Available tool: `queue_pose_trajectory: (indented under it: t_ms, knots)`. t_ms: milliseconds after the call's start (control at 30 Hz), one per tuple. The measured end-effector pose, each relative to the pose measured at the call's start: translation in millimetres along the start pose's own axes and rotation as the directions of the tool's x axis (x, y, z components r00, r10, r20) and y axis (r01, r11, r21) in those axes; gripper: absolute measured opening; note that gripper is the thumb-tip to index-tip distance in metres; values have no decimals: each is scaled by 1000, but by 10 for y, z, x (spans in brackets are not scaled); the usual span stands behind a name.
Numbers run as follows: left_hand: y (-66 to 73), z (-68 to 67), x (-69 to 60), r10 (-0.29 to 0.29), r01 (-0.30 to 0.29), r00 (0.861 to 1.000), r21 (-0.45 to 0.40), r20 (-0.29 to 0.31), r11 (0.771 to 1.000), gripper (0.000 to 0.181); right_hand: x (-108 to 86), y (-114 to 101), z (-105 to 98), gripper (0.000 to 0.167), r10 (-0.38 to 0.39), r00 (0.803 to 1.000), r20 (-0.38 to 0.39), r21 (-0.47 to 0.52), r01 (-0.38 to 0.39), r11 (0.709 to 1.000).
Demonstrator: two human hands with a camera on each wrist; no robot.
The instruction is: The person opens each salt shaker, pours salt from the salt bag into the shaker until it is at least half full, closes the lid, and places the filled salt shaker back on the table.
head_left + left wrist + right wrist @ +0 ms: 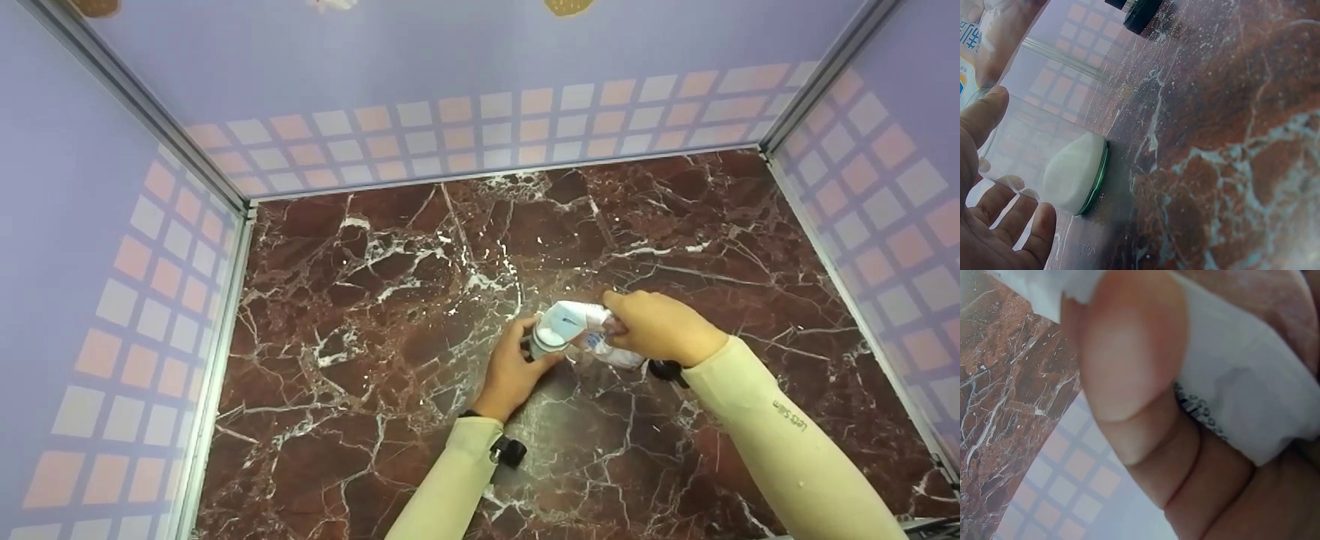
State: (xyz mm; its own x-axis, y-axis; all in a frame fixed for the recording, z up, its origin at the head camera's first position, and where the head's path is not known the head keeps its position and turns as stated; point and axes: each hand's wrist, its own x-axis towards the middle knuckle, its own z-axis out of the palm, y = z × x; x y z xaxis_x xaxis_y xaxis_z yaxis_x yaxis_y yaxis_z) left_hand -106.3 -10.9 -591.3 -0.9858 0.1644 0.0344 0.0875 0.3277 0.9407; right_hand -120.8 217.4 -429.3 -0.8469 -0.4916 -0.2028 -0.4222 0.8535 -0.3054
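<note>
- 3 lilac walls box in the work area; pink and white squares run in a grid along their lower parts.
- Table: dark red-brown, marble look, pale veins throughout.
- 2 pale yellow sleeves, left and right; the right has small dark lettering.
- Right hand: fingers and thumb curled in, pinching the bag; a digit fills much of the right wrist view, pressed to the white wrapping.
- Left hand: thumb on 1 side of the glass, fingers curved round the other, tips against its wall.
- Bag: white with blue print, in the right hand, its near end over the mouth of the glass. A row of small dark digits shows beside the right hand's fingers.
- Glass: clear, greenish at the base, held in the left hand near mid-table. Base appears to rest on the table, though the slanted wrist view makes this less than certain.
- White powder: heaped at the bottom of the glass, surface uneven.
- Black pod at the left wrist.
- White specks scattered over the table beyond the glass.
</note>
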Motion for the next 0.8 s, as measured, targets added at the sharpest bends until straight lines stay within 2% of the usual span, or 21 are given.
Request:
queue_pose_trajectory:
  t_ms: [367,800]
  knots:
    - [-9,13,9,-7,7,1000,27,-4,1000,65,5,-1,-50,27,-50,998,-23,-26,49,998]
    - [14,2,-3,-20,21,1000,20,-8,1000,66,14,16,-38,28,-39,999,-15,-6,39,999]
